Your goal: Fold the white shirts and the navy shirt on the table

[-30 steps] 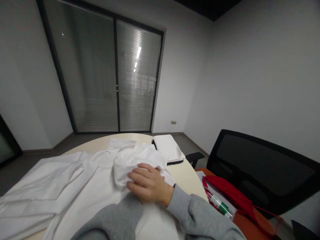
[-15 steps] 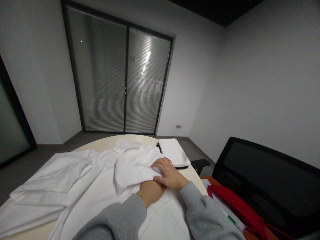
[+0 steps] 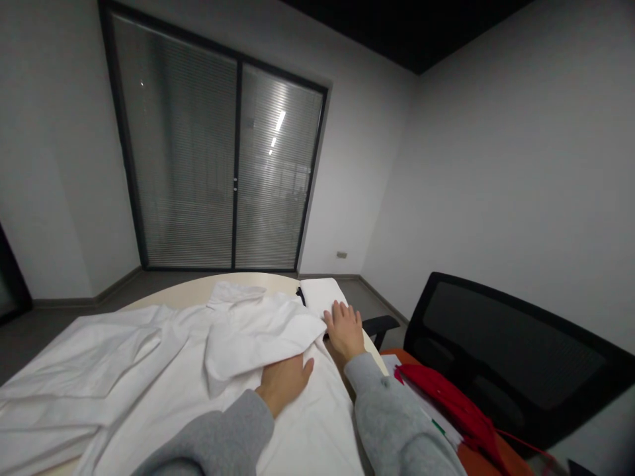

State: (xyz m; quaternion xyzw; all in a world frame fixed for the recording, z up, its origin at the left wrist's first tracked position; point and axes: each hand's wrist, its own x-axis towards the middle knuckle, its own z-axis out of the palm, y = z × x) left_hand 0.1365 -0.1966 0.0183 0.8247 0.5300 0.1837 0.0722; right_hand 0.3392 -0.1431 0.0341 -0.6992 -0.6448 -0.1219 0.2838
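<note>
A white collared shirt (image 3: 173, 390) lies spread across the table, with a flap of its cloth folded over near the collar. My left hand (image 3: 284, 385) lies flat on the shirt, its fingers hidden beneath that flap and its thumb stretched out to the right. To the right of it, my right hand (image 3: 344, 330) has its fingers spread and holds nothing. It is beside the flap's right end, over the near part of a white folded cloth or pad (image 3: 320, 291); whether it touches either, I cannot tell.
The round pale table (image 3: 188, 291) curves away at the back. A black mesh chair (image 3: 486, 357) stands close on the right, its armrest (image 3: 380, 325) near the table edge. Red cloth (image 3: 446, 393) and papers lie on the orange chair seat (image 3: 471, 456).
My right hand has moved off my left wrist to the right and spread its fingers. My left hand stays partly under the flap, its thumb now showing. The view has turned slightly right.
</note>
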